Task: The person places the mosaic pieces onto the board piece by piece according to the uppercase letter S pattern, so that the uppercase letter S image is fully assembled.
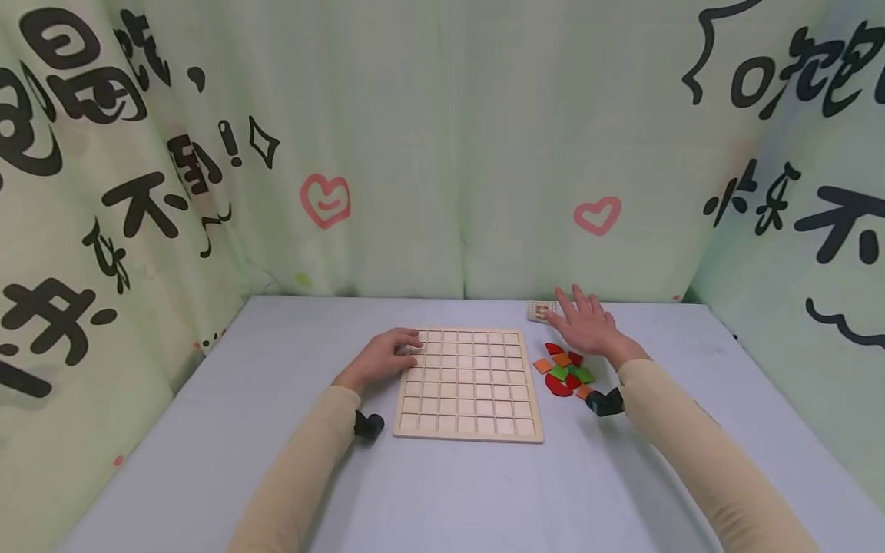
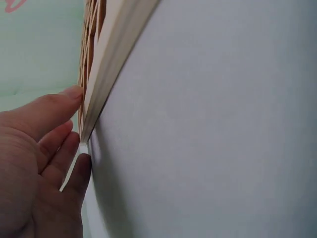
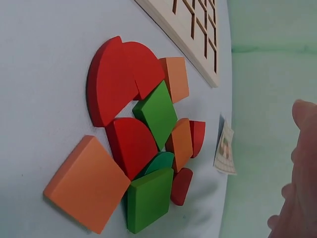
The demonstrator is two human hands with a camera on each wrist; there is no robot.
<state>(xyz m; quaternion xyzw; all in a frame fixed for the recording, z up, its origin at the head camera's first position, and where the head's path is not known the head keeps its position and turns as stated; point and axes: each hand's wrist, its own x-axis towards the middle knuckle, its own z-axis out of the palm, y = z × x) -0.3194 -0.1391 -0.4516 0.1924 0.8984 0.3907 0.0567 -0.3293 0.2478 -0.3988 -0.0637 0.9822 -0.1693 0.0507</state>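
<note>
A square wooden grid board (image 1: 469,439) lies flat on the table. At its left edge is my left hand (image 1: 383,357), thumb and fingertips by the rim; in the left wrist view the thumb (image 2: 57,106) overlaps the grid side. Right of the board, my right hand (image 1: 588,322) is raised with fingers spread and holds nothing. Below it lies a loose group of blocks: red curved pieces (image 3: 111,82), orange squares (image 3: 89,183) and green pieces (image 3: 151,198). Just beyond the fingers is a small printed card (image 1: 539,311) with a grid pattern.
The white table (image 1: 442,495) backs onto a pale green curtain (image 1: 415,100) with hearts and black writing. Curtain panels also hang at both sides. Black devices are strapped at the left wrist (image 1: 369,426) and right wrist (image 1: 604,402).
</note>
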